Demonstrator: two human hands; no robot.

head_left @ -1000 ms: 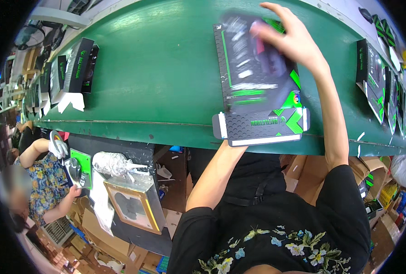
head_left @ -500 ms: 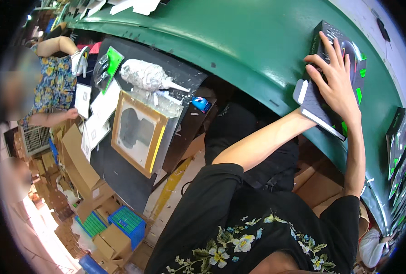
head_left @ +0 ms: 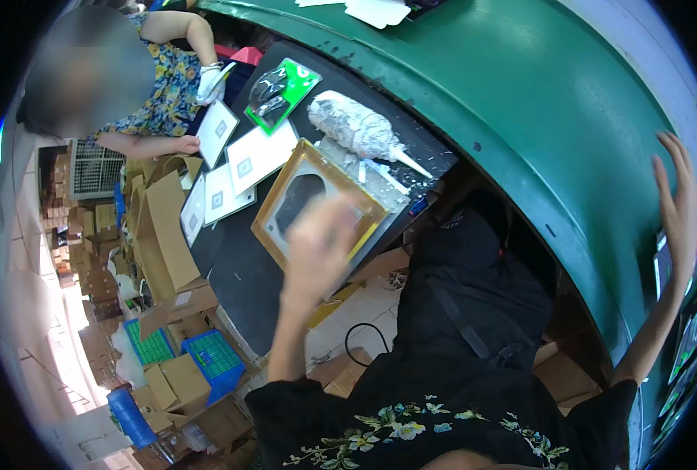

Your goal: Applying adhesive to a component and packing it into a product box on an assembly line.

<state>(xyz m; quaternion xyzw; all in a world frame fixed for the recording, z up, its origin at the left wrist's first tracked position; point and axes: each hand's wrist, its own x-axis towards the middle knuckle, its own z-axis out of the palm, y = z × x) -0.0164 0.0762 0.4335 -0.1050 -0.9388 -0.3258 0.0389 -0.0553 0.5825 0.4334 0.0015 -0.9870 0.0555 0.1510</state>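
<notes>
My left hand (head_left: 321, 243) is over the near side of a wooden frame (head_left: 270, 215) with a pale panel and a dark cut-out shape. Motion smears its fingers, so whether it holds anything is unclear. Far to the right, my right hand (head_left: 680, 207) is raised at the green table's edge with its fingers stretched out. Beside that wrist stands a dark box (head_left: 662, 262) with a light edge, partly hidden by the arm. Behind the frame lies a bottle (head_left: 356, 125) in crumpled silvery-white wrapping, its long pale nozzle pointing right.
A green table (head_left: 536, 102) curves across the back. On the black side table are white cards (head_left: 262, 153) and a green-backed clear pack (head_left: 284, 94). A co-worker's hand (head_left: 188, 145) is at one card. Cardboard boxes (head_left: 180, 384) and a blue crate (head_left: 213, 360) sit lower left.
Both hands have left the dark box on the green table, and it is gone from that spot. My left hand has swung left to the frame; my right has moved right. The view has shifted.
</notes>
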